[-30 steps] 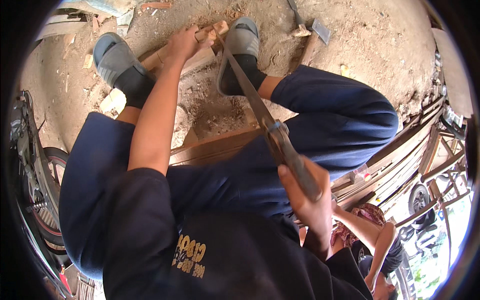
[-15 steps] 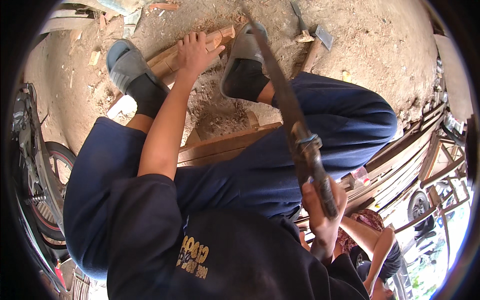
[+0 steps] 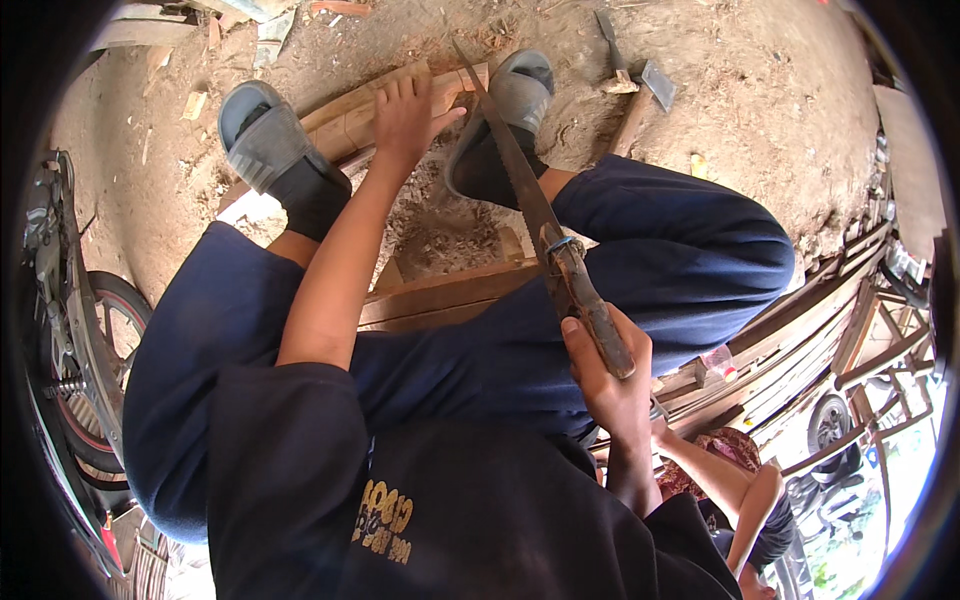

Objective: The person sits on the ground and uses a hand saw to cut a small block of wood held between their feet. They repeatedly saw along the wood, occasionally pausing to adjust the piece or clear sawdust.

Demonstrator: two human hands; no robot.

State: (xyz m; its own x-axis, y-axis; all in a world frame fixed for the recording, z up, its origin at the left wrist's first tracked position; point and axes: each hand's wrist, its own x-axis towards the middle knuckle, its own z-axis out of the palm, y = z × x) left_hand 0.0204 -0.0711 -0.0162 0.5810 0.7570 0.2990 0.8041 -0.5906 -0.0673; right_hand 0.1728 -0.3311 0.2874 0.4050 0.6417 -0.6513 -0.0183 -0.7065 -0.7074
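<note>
My right hand [image 3: 615, 385] is wrapped around the worn handle of a handsaw [image 3: 520, 170]. Its long, dark, toothed blade points away and tapers to a tip near the end of a piece of wood [image 3: 345, 120] on the ground. My left hand [image 3: 403, 125] lies on top of that wood, fingers stretched over it and thumb out to the side. My left sandalled foot [image 3: 270, 140] bears on the wood, and my right sandalled foot [image 3: 510, 110] is beside its right end. Whether the blade touches the wood I cannot tell.
A wooden plank [image 3: 430, 300] lies by my legs. Farther right on the dirt are a wooden-handled tool with a metal head [image 3: 657, 84] and a dark blade-like tool [image 3: 607, 40]. A motorcycle wheel [image 3: 105, 370] stands left. Another person's arm [image 3: 705, 470] and stacked boards [image 3: 800, 330] are right.
My right hand has moved left and forward, bringing the saw down from its raised position toward the wood's end. My left hand has shifted slightly right along the wood.
</note>
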